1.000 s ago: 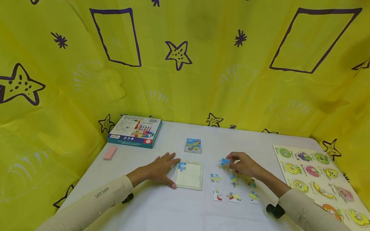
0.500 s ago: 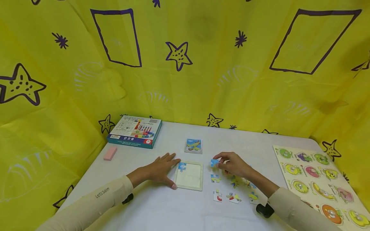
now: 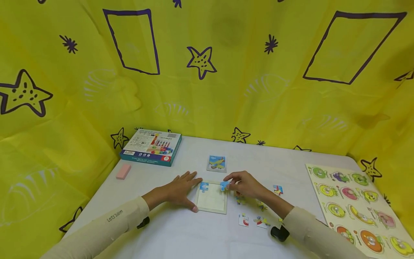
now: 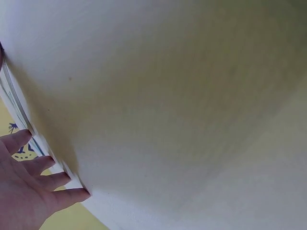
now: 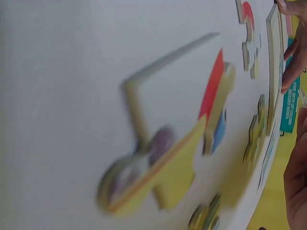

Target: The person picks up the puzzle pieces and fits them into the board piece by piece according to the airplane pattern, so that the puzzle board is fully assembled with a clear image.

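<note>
Between thumb and fingers my right hand (image 3: 244, 184) pinches a blue jigsaw piece (image 3: 224, 185) at the upper right corner of a pale puzzle frame (image 3: 210, 210). Whether that piece touches the frame cannot be made out. Another blue jigsaw piece (image 3: 204, 186) lies in the frame's upper left corner. My left hand (image 3: 177, 189) is spread with straight fingers, its fingertips and thumb against the frame's left side. In the left wrist view the fingers (image 4: 55, 181) are extended. Loose pieces, among them a red-and-white piece (image 3: 243, 219) and a yellow-and-white piece (image 5: 163, 124), lie to the right.
Behind the frame lies a small airplane picture card (image 3: 216, 163). A teal-edged box (image 3: 150, 147) and a pink block (image 3: 123, 172) stand at the left. On the right is a fruit puzzle board (image 3: 359, 205). A yellow curtain (image 3: 207, 100) borders the table.
My right hand has moved left with the blue jigsaw piece, from above the loose pieces to the frame's upper right corner. The left hand has stayed in place.
</note>
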Demonstrator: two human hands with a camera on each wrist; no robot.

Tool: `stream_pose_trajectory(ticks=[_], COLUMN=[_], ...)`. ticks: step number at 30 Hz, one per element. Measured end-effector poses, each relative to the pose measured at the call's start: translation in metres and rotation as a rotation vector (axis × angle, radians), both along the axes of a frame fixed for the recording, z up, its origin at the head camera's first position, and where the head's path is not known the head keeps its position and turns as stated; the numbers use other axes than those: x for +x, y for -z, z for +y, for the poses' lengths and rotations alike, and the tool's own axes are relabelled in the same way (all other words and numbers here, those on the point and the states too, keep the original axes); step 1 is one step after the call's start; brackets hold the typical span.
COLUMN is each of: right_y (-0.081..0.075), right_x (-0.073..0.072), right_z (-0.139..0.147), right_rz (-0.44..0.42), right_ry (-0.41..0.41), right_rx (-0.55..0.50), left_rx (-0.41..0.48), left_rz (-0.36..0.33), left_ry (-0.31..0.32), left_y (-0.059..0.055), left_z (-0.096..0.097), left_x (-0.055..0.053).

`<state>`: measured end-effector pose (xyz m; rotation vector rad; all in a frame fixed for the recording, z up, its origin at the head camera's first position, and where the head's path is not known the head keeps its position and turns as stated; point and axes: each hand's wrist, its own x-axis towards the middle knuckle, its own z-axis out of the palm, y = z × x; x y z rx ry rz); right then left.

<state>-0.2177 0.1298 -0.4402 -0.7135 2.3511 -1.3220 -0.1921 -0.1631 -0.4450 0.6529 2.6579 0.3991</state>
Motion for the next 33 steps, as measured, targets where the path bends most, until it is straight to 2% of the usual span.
stream_pose_trajectory(ticks=[12,25,33], right_y=[0.004,0.007,0.008], right_x=[0.001,-0.002,-0.002], right_z=[-0.023,-0.042,-0.048], right_rz=[-0.073,-0.052,-0.076], right_ry=[0.035,0.068,0.094], right_rx=[0.015,0.019,0.029], left_rx=[-0.01,-0.009,-0.001], left_rz=[-0.007,-0.001,-0.003], left_ry=[-0.004,-0.001,0.01], left_y=[0.0,-0.001,-0.002], left_z=[0.0,-0.001,0.002], left_x=[0.0,-0.001,0.001])
